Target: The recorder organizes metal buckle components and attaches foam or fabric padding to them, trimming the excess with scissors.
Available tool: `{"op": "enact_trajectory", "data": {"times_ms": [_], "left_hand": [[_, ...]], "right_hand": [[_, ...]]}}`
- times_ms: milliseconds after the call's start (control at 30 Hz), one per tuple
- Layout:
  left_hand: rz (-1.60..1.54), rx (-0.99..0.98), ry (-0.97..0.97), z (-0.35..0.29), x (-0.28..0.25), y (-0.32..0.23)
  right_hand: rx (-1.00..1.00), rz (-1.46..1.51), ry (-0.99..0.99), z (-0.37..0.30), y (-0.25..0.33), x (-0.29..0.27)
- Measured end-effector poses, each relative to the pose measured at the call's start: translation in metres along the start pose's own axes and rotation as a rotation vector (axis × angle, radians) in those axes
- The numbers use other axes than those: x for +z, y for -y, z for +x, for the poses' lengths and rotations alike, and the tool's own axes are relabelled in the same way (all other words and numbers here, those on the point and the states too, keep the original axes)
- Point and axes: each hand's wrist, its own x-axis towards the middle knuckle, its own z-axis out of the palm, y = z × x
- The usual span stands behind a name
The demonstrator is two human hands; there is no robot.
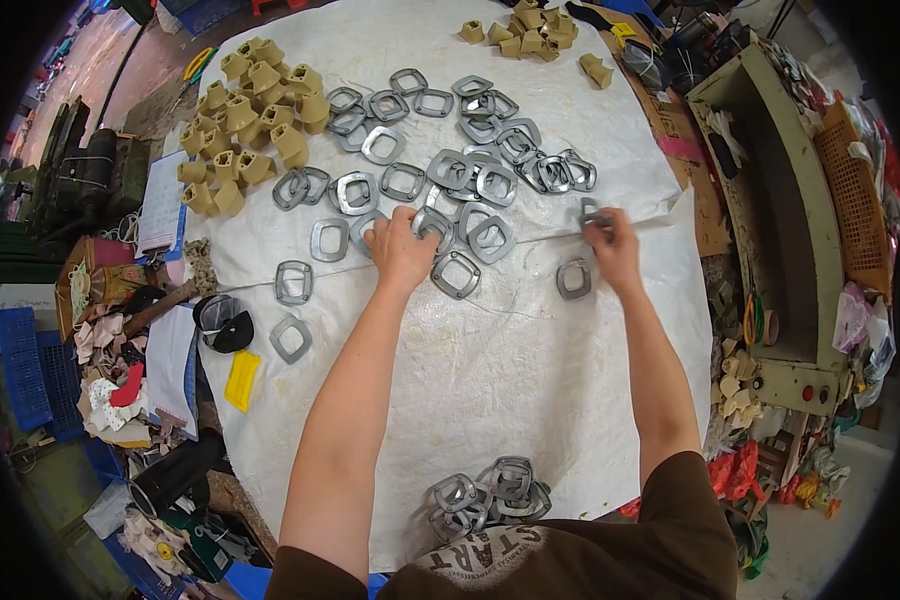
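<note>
Grey rounded-square metal rings (383,145) lie scattered and overlapping over the middle of a white sheet. My left hand (402,248) is at the near edge of this spread, its fingers curled round the side of one grey ring (436,226). Further right, my right hand (613,246) pinches another grey ring (588,208), tilted up off the sheet and partly hidden by the fingers. A single ring (573,279) lies flat just below that hand. Against my shirt, at the near edge, several more rings (511,480) are heaped.
Tan hollow plastic pieces (260,110) are piled at the far left, with more (535,30) at the far right. A yellow packet (241,381) and a dark cap (225,324) lie on the left. A metal cabinet (785,200) borders the white sheet (490,380) on the right.
</note>
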Motion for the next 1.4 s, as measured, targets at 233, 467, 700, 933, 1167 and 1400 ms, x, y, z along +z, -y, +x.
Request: {"op": "enact_trajectory", "data": {"times_ms": [233, 467, 700, 933, 1167, 1400], "left_hand": [[-0.332, 0.201, 0.189, -0.052, -0.004, -0.004], [-0.419, 0.194, 0.261, -0.058, -0.056, -0.001], [0.129, 0.028, -0.067, 0.008, -0.08, 0.054], [0.261, 0.228, -0.139, -0.005, -0.059, 0.046], [-0.058, 0.473, 0.074, -0.014, -0.066, 0.034], [-0.125, 0.407, 0.384, 0.005, -0.057, -0.01]], "right_hand": [[0.029, 0.167, -0.038, 0.007, 0.072, -0.015], [-0.125, -0.045, 0.821, 0.023, 0.122, 0.062], [-0.475, -0.803, 0.652, 0.009, 0.117, 0.114], [-0.53, -0.767, 0.472, -0.006, 0.134, 0.115], [-0.671, -0.689, 0.296, -0.034, 0.116, 0.111], [-0.238, -0.303, 0.753, -0.033, 0.128, 0.074]]}}
